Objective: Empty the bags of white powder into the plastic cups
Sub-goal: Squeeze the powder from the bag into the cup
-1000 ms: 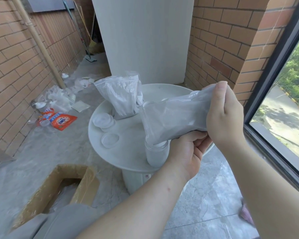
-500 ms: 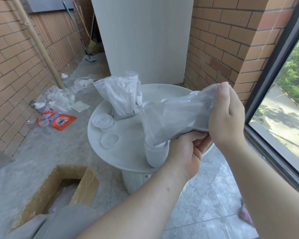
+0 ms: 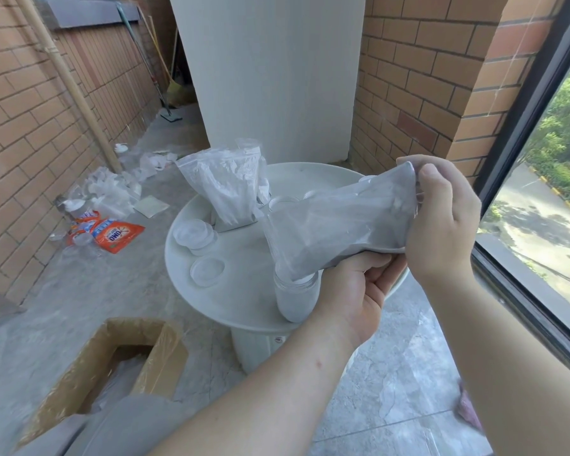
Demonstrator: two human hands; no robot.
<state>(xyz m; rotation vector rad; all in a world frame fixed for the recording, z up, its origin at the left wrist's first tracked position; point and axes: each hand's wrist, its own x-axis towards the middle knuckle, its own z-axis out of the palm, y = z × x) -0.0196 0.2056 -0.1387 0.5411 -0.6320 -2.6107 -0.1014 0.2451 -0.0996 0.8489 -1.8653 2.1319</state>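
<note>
Pouring step, by look of it: bag [image 3: 336, 225] slanted, mouth down in cup [image 3: 295, 299], far end raised up and right of cup so powder slides toward opening; right hand [image 3: 441, 225] pinches raised end, thumb on top; left hand [image 3: 352, 291] just right of cup, fingers curled under bag's low part, likely steering mouth onto rim; cup white most of way up; table [image 3: 237, 301] under cup; second bag [image 3: 224, 189] upright behind cup, presumably waiting; loose lids [image 3: 208, 271] left of cup.
</note>
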